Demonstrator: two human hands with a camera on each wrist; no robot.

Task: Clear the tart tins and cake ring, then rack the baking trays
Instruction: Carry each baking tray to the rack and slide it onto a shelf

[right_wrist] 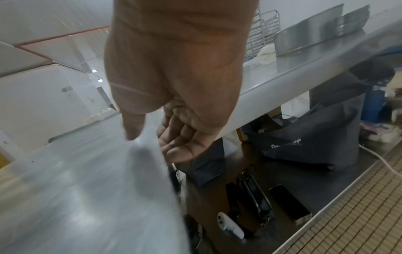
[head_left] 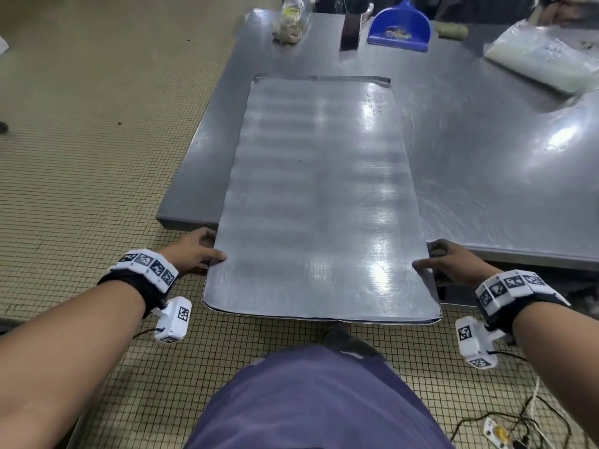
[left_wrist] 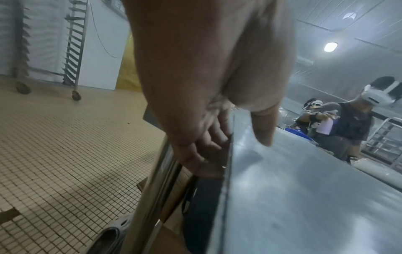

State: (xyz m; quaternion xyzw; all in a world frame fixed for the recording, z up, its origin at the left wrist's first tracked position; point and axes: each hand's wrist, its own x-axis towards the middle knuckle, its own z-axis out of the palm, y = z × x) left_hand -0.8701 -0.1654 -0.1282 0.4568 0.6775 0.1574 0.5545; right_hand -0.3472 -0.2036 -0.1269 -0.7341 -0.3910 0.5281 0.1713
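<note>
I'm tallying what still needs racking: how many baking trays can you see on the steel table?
1. One baking tray overhangs the table's near edge, gripped by the left hand and right hand at its sides. More trays could lie stacked beneath it; the views don't settle that.

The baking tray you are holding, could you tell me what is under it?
The baking tray lies partly on the steel table; its near end overhangs tiled floor. Both hands' fingers curl beneath its edges. Anything between tray and table is hidden.

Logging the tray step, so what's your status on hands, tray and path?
Left hand and right hand grip baking tray by its long edges. Tray overhangs table. Nothing on tray.
</note>
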